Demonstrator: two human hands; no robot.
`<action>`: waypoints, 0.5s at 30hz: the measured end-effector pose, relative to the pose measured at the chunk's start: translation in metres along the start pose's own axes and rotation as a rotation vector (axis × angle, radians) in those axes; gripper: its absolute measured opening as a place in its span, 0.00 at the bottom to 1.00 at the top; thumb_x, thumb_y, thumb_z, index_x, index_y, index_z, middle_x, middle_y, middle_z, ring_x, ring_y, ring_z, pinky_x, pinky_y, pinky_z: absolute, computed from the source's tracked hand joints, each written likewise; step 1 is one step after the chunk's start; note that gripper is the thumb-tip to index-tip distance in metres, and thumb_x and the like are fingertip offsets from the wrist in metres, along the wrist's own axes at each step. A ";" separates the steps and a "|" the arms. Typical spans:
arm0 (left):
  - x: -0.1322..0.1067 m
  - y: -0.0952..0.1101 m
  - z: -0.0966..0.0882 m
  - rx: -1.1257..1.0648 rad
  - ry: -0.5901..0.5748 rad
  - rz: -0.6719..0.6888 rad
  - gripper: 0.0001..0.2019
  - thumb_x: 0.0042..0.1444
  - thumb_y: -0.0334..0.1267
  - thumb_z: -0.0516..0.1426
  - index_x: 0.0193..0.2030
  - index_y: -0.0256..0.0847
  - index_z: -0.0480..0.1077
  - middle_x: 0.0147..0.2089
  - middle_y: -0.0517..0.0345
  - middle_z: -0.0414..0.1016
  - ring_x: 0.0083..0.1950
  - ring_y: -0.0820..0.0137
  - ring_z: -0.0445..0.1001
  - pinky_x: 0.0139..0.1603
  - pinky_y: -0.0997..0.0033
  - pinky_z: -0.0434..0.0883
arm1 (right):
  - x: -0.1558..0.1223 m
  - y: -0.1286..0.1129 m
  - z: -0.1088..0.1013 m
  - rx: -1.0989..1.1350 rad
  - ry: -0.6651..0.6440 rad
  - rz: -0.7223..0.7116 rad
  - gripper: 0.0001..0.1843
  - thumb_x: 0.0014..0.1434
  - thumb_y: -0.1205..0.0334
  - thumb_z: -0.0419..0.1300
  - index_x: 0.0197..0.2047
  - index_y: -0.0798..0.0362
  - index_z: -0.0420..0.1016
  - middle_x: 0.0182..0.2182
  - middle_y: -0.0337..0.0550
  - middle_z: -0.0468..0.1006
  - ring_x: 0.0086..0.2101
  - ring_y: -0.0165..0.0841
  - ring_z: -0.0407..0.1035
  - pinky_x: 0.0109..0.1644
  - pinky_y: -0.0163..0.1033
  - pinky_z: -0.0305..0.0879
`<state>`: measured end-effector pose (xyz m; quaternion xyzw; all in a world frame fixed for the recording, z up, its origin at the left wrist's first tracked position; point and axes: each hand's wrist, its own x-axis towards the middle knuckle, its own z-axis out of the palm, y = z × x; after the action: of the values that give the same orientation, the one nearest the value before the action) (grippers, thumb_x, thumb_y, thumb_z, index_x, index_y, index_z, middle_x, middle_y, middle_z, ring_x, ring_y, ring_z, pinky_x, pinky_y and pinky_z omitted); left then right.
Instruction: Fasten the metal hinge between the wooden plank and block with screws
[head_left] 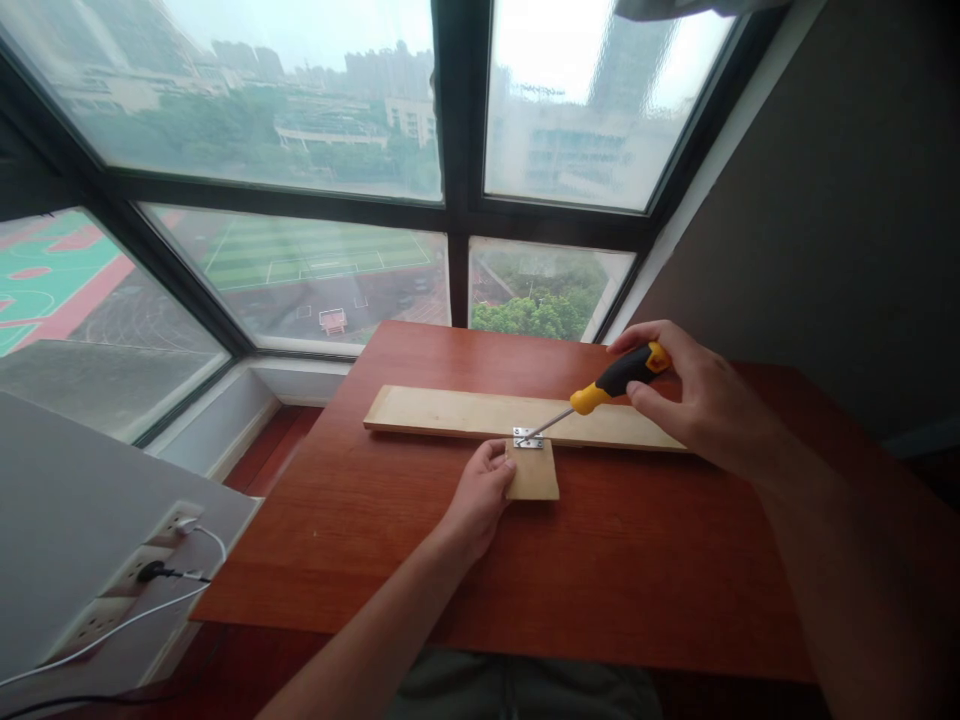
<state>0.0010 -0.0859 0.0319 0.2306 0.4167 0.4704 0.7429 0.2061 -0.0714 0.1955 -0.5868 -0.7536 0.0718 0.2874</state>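
My right hand (686, 385) is closed around the black and yellow handle of a screwdriver (611, 381). The shaft slants down to the left, and its tip meets a silver metal hinge (529, 438). That hinge lies across the joint between a long pale wooden board (442, 408) and a small square wooden piece (536, 475). My left hand (486, 485) grips the left edge of the small piece, fingers curled at its side. Whether a screw sits under the tip is too small to tell.
The boards rest on a reddish-brown table (637, 560). Dark-framed windows (457, 215) rise behind it. On the left, a low wall carries power sockets (142, 570) with a white cable (112, 625) and a black plug (152, 571) close to the table's edge.
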 end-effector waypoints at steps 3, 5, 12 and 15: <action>-0.001 0.001 0.001 0.000 0.005 -0.002 0.15 0.50 0.30 0.63 0.45 0.37 0.68 0.40 0.51 0.80 0.35 0.70 0.77 0.36 0.73 0.72 | 0.002 0.000 0.003 -0.003 0.034 0.045 0.15 0.59 0.51 0.59 0.47 0.49 0.70 0.39 0.44 0.78 0.35 0.38 0.72 0.38 0.42 0.68; -0.001 0.001 0.001 0.000 0.005 0.002 0.15 0.50 0.30 0.62 0.45 0.37 0.68 0.40 0.50 0.80 0.35 0.69 0.78 0.36 0.73 0.72 | 0.003 0.001 0.005 -0.028 0.069 0.059 0.15 0.60 0.48 0.58 0.44 0.49 0.72 0.35 0.43 0.79 0.32 0.37 0.72 0.35 0.41 0.67; 0.000 0.001 0.000 0.011 0.000 0.002 0.14 0.52 0.29 0.61 0.46 0.36 0.67 0.41 0.49 0.80 0.36 0.68 0.79 0.37 0.72 0.73 | 0.003 0.007 0.006 0.123 0.041 0.114 0.12 0.57 0.56 0.61 0.45 0.47 0.72 0.41 0.42 0.80 0.34 0.36 0.73 0.37 0.41 0.70; 0.000 0.001 0.001 0.017 0.003 -0.003 0.15 0.52 0.29 0.61 0.47 0.36 0.67 0.41 0.49 0.80 0.36 0.68 0.78 0.36 0.73 0.73 | 0.002 0.011 0.007 0.233 0.020 0.123 0.12 0.56 0.58 0.62 0.45 0.47 0.72 0.43 0.43 0.79 0.37 0.37 0.73 0.41 0.43 0.71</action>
<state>0.0009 -0.0859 0.0330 0.2356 0.4219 0.4663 0.7410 0.2113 -0.0646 0.1861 -0.5951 -0.7000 0.1704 0.3561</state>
